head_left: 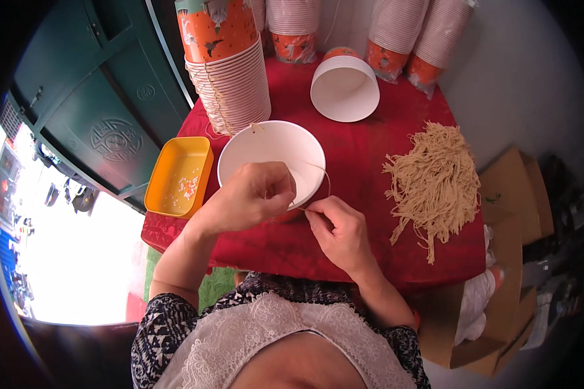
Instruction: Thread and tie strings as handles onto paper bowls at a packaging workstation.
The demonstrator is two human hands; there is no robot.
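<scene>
1. Far left, a dark green door (104, 97) is standing beside the table (344, 146) with the red cloth.
2. Next, a yellow tray (204, 172) is holding some tiny pink and white bits.
3. Just behind that, a tall stack of tubs (233, 91) is sitting with loose cords hanging down its side.
4. The left hand (256, 194) is curling its fingers in over the near side of a white paper tub (272, 139); can't tell if it's gripping anything in there.
5. That tub is sitting upright mid-table, with a thin cord (329, 185) looping out past its right rim.
6. The right hand (339, 230) is pinching the cord between thumb and forefinger, just beside the rim.
7. Behind, another tub (344, 91) is lying tipped, showing its white inside.
8. On the right, a big heap of tan cords (435, 185) is lying on the cloth, near some cardboard boxes (516, 194).
</scene>
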